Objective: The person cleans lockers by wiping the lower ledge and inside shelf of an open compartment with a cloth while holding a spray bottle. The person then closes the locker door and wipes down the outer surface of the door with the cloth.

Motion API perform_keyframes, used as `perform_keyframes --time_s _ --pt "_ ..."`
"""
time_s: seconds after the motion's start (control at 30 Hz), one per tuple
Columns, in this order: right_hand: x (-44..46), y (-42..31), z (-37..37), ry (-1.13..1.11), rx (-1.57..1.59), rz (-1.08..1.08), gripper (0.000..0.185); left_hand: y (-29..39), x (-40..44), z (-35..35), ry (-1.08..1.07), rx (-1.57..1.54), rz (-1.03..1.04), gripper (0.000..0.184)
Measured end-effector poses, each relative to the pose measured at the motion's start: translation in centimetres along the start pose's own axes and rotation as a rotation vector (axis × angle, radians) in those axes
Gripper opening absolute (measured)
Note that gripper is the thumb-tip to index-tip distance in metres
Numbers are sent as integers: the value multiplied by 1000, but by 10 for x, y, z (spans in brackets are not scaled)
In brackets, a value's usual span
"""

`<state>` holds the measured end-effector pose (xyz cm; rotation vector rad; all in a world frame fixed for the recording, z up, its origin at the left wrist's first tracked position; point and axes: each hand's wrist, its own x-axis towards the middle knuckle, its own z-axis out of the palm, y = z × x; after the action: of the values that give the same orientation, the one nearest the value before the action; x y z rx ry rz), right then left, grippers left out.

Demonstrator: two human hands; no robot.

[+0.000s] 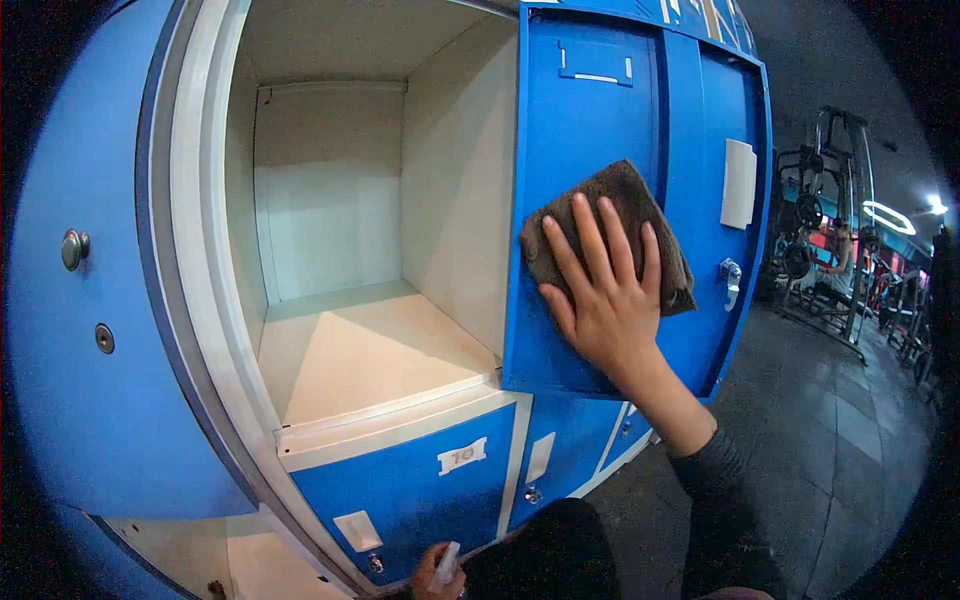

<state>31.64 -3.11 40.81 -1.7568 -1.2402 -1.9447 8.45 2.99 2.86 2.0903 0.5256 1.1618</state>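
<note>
My right hand (610, 305) lies with spread fingers on a folded dark brown cloth (630, 195), pressing it against the inner face of an open blue locker door (590, 110). That door is swung out to the right of a locker compartment (330, 200) with pale walls and nothing visible inside. Low in the view, my left hand (437, 577) is closed around a whitish translucent object (447, 560), possibly a bottle top; most of it is hidden. It is close to the blue locker door marked 10 (410, 490).
A second blue door (80, 330) with a round knob stands at the left. The open door carries a lock (731, 275) and a white handle plate (738, 185). Gym equipment (825, 220) stands on the dark tiled floor (800, 460) to the right.
</note>
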Motion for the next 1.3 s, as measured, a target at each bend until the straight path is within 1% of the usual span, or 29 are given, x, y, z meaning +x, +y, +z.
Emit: perform_keyframes --time_s 0.1,0.17,0.23,0.33,0.37,0.43,0.53,0.6,0.63,0.67,0.73,0.83,0.9,0.97,1.03,1.07,1.1,1.13,1.23,1.27,1.3 --pt "19 3 1 39 17 -10 54 -10 -7 -2 225 -32 75 41" --pt "42 11 6 88 10 -8 53 -31 -15 -1 91 -192 -99 44" --pt "74 25 16 187 -52 -1 51 -51 -20 1 -41 -351 -271 48" --pt "123 50 27 327 -169 -17 49 -51 -14 1 -6 -49 79 50" --pt "140 59 32 393 -171 -29 48 -43 -8 -3 50 41 216 52" --pt "156 57 19 387 -145 23 51 -25 7 -14 163 221 494 55" --pt "162 56 36 558 -193 24 48 -59 -7 -3 105 249 454 57" --pt "152 51 39 488 -197 40 48 -73 -19 -4 -136 -322 -71 56" --pt "145 45 37 452 -197 49 48 -78 -24 -5 -199 -586 -362 55" --pt "132 38 31 395 -235 37 51 -83 -25 -1 -176 -634 -421 51" --pt "98 23 18 250 -236 -9 56 -102 -25 10 -123 -622 -430 43" --pt "35 -9 -2 -7 -296 -51 67 -141 -26 26 -69 -635 -531 33" --pt "0 -28 -11 -159 -269 -87 70 -174 -29 36 -35 -676 -663 29" --pt "-14 -30 -2 -153 -241 -116 70 -207 -29 45 1 -746 -870 27" --pt "-3 -21 9 -11 -203 -143 70 -228 -26 50 48 -809 -1061 29" --pt "9 -13 15 62 -187 -155 69 -231 -30 50 27 -733 -936 28" --pt "27 -8 18 90 -222 -108 68 -232 -32 49 16 -655 -813 28" --pt "46 2 22 167 -164 -84 67 -232 -36 46 1 -579 -688 28" --pt "114 36 27 363 -158 -97 50 -217 -46 36 -42 -353 -312 30" --pt "135 46 28 404 -137 -107 50 -194 -44 28 -41 -260 -214 30" --pt "152 51 29 328 -115 -43 52 -161 -36 17 -40 -167 -117 31"
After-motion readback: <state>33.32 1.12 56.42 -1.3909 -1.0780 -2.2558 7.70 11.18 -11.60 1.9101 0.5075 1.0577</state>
